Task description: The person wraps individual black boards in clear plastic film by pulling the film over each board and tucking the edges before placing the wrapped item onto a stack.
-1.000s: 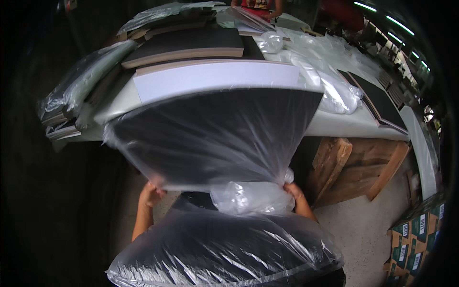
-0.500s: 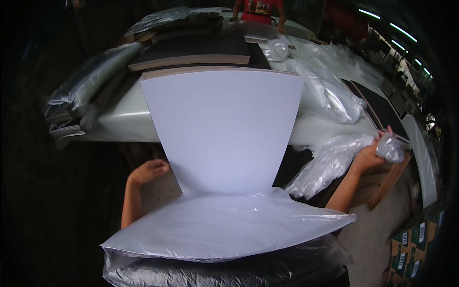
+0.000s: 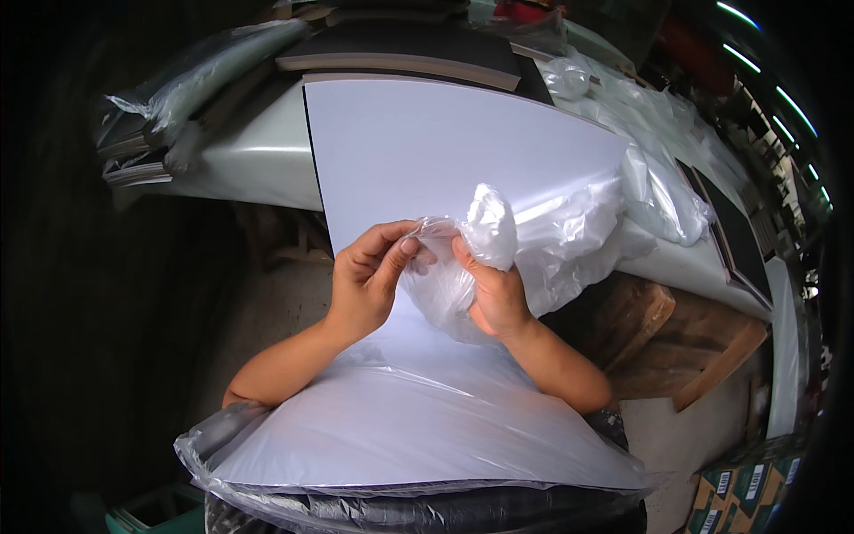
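Note:
In front of me, my left hand (image 3: 372, 271) pinches the edge of a clear plastic bag (image 3: 569, 240) between thumb and fingers. Close beside it, my right hand (image 3: 494, 289) grips the same bag, with a bunched part of the film standing up above the thumb. The bag trails off to the right, over a large white sheet (image 3: 391, 147). That sheet leans from the table toward me, and its near end lies inside another clear plastic bag (image 3: 418, 427) at my body.
Dark boards (image 3: 400, 55) are stacked behind the sheet on a covered table (image 3: 258, 169). Plastic-wrapped boards (image 3: 200, 80) lie at the left. A wooden pallet (image 3: 685, 338) stands below the table at right, and printed cartons (image 3: 743, 494) sit on the floor at lower right.
My right hand has brought the loose plastic bag from the right table edge to the middle. My left hand has risen from beside the sheet and taken hold of the bag's edge.

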The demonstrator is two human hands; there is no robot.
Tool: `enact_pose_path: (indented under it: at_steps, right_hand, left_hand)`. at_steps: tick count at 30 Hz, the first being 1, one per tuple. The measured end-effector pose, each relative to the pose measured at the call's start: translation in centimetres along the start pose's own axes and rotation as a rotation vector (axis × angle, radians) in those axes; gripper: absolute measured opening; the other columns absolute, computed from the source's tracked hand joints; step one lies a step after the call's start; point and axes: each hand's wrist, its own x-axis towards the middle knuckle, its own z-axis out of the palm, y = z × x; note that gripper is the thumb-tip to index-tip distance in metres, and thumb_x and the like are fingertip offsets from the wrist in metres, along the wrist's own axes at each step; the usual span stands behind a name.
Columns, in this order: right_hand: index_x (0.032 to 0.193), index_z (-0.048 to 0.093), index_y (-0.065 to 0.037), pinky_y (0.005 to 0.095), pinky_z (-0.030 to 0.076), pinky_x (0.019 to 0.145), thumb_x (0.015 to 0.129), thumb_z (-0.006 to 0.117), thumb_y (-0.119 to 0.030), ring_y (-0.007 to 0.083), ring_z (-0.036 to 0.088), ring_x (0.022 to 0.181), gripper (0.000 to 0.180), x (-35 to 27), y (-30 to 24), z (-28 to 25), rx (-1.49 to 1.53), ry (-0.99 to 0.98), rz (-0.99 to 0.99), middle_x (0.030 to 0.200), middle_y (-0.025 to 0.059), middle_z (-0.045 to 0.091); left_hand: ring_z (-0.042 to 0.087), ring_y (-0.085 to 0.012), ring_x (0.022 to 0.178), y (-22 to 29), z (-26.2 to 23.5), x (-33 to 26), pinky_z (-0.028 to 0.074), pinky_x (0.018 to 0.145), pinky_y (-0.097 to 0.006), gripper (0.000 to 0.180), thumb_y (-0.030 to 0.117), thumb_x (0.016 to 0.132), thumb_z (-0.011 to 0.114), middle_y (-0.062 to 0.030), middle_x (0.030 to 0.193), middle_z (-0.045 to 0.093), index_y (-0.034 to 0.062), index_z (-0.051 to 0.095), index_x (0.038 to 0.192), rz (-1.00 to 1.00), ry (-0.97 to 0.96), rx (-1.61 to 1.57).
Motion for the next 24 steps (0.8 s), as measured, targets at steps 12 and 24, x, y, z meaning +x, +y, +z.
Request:
enact_pose_path:
  at_steps: [12,24]
  right_hand:
    - [0.092,0.056,-0.006,0.0242,0.039,0.066,0.079,0.065,-0.016,0.0079,0.049,0.076,0.018,-0.2,-0.2,0.9,0.002,0.172,-0.024,0.083,-0.0011,0.055]
    - [0.088,0.054,-0.007,0.0236,0.038,0.066,0.078,0.066,-0.025,0.0081,0.047,0.072,0.023,-0.6,-0.1,1.2,-0.033,0.180,-0.076,0.079,-0.0018,0.052]
  left_hand:
    - [0.051,-0.0054,0.074,0.5,-0.5,0.4,0.042,0.064,-0.019,0.010,0.009,0.084,0.058,-0.0033,0.083,0.059,-0.0008,0.057,0.086,-0.124,-0.114,0.079]
    - [0.046,-0.0055,0.062,-0.6,-1.7,-0.1,0.039,0.057,-0.020,0.017,0.012,0.083,0.059,0.0000,0.068,0.055,0.0027,0.055,0.069,-0.138,-0.079,0.310]
